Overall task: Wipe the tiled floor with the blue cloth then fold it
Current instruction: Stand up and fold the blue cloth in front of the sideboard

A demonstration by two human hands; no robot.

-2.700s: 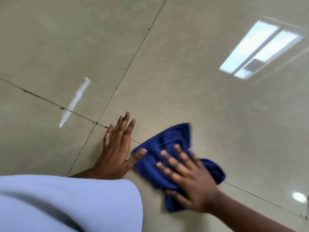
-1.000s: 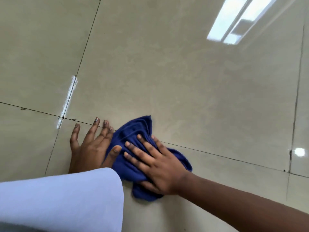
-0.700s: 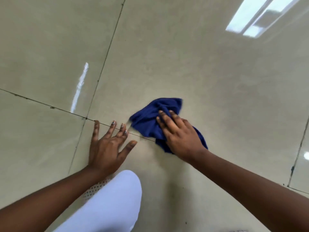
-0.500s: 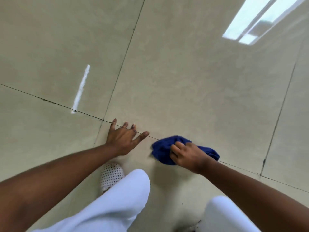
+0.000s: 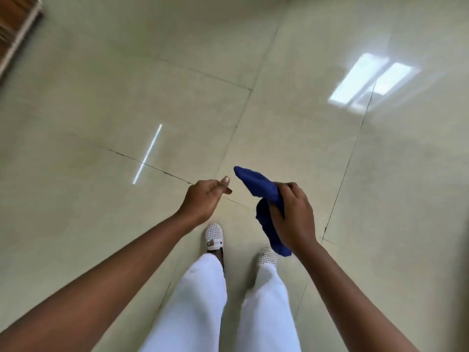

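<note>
A glossy beige tiled floor (image 5: 291,118) fills the view, crossed by dark grout lines and carrying bright reflections of ceiling lights. A strip of wooden furniture (image 5: 14,29) shows at the top left corner. The person stands upright in white trousers (image 5: 203,301), both bare forearms reaching forward over the legs. Two white perforated shoes (image 5: 213,236) rest flat on the tiles below the hands. The blue cloth (image 5: 264,191) is off the floor, bunched and unfolded, one end poking up and left, the other hanging down past the wrist. The right hand (image 5: 294,217) is closed around its middle. The left hand (image 5: 203,196) holds nothing, fingers loosely curled, thumb out toward the cloth but apart from it.
</note>
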